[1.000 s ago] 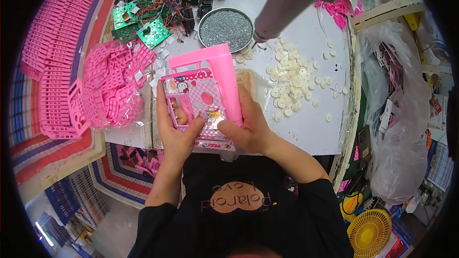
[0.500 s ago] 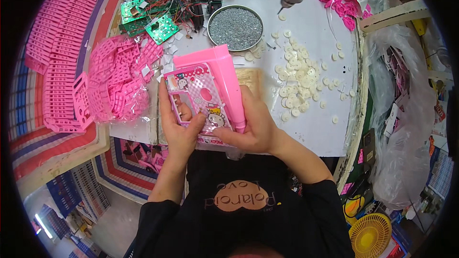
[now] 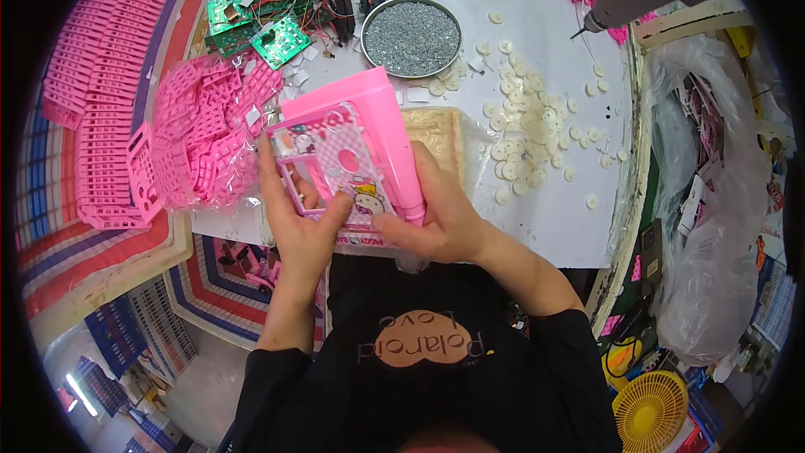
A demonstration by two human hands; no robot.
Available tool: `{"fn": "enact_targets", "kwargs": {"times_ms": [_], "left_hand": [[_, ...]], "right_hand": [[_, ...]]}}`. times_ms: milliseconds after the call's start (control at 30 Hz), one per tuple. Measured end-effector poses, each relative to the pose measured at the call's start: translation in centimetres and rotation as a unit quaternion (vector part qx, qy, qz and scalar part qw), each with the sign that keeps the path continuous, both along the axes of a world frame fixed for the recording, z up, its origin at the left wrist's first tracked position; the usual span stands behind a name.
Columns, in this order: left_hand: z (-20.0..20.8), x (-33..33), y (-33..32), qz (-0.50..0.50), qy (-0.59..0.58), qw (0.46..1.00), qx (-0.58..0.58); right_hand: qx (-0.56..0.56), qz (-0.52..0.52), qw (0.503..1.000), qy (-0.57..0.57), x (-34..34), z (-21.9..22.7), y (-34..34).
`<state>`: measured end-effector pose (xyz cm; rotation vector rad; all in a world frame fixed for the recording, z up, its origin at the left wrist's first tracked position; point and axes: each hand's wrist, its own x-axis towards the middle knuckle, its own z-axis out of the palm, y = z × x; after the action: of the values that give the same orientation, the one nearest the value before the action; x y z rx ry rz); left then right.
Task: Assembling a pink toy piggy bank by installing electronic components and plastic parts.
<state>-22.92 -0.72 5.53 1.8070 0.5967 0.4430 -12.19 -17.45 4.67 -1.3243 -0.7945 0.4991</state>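
Both hands hold pink plastic parts above the near part of the white worktop. My left hand (image 3: 299,231) is closed on a printed pink front panel (image 3: 342,169) with a rectangular cutout, through which fingertips show. My right hand (image 3: 444,214) grips a plain pink plastic housing (image 3: 381,122) by its right side, its thumb pressing the panel's lower right. The panel lies tilted over the housing, covering part of it. Beneath and behind them is a tan block (image 3: 440,147) with clear plastic film around it.
A round tin of small metal screws (image 3: 412,36) stands at the back. Right of it lie scattered white discs (image 3: 528,117). An electric screwdriver (image 3: 637,0) hangs at the upper right. Green circuit boards (image 3: 281,42) with wires and a bag of pink parts (image 3: 214,134) lie left.
Both hands have shifted slightly left with the panel and housing, which stay in their grip. The hanging screwdriver has swung to the right.
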Motion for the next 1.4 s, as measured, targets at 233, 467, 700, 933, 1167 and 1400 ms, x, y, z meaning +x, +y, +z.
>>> {"fn": "enact_targets", "kwargs": {"times_ms": [233,467,700,933,1167,1400], "left_hand": [[-0.9,-0.4,0.3,0.001,-0.083,0.996,-0.02],[-0.1,0.4,-0.5,-0.007,-0.106,0.992,-0.072],[0.1,0.3,-0.2,-0.02,-0.097,0.994,-0.038],[-1.1,-0.4,0.1,-0.019,-0.091,0.994,-0.059],[0.1,-0.2,-0.7,-0.015,-0.045,0.997,-0.058],[-0.8,-0.1,2.3,0.034,-0.037,0.99,-0.133]], "right_hand": [[-0.033,0.032,0.999,0.016,0.4,0.3,-0.4],[0.015,0.01,0.999,0.027,-0.1,-0.4,0.0],[-0.007,0.017,0.999,0.036,-0.5,0.4,-0.3],[-0.071,0.032,0.996,-0.036,0.2,1.6,-0.7],[-0.022,0.101,0.994,0.023,0.4,0.6,-0.7],[0.065,0.169,0.94,0.291,0.1,0.3,-0.7]]}}
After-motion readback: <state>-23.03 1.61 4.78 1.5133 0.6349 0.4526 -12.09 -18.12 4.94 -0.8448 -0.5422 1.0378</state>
